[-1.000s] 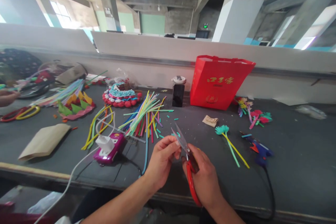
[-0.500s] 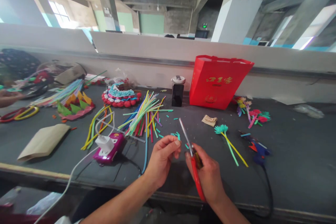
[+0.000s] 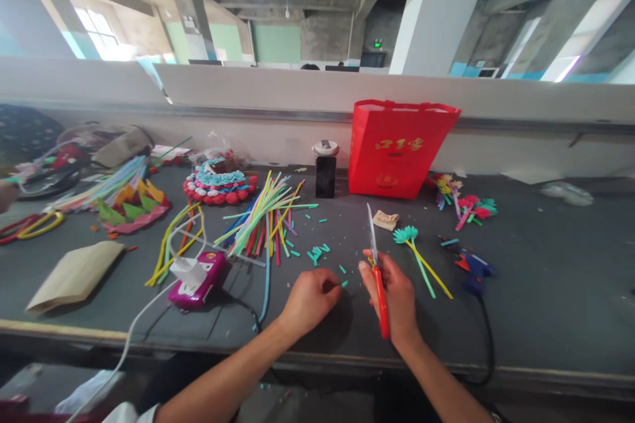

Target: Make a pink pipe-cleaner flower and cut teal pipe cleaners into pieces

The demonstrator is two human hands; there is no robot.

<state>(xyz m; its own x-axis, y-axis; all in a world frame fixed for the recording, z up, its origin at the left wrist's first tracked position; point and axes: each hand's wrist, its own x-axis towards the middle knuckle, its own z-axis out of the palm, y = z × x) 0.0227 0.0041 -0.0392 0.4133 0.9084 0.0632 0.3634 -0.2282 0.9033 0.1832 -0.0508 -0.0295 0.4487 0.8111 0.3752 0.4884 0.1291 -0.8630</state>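
Head view, straws [image 3: 262,218]: fanned on the dark table [image 3: 546,277], left of both hands.
Left hand [image 3: 310,297]: has dropped onto the table, fingers curled by a teal scrap [image 3: 344,283]; grip unclear.
Right hand [image 3: 391,297]: clamped on red scissors [image 3: 377,271], blades now shut, pointing far.
Hands: further apart than before.
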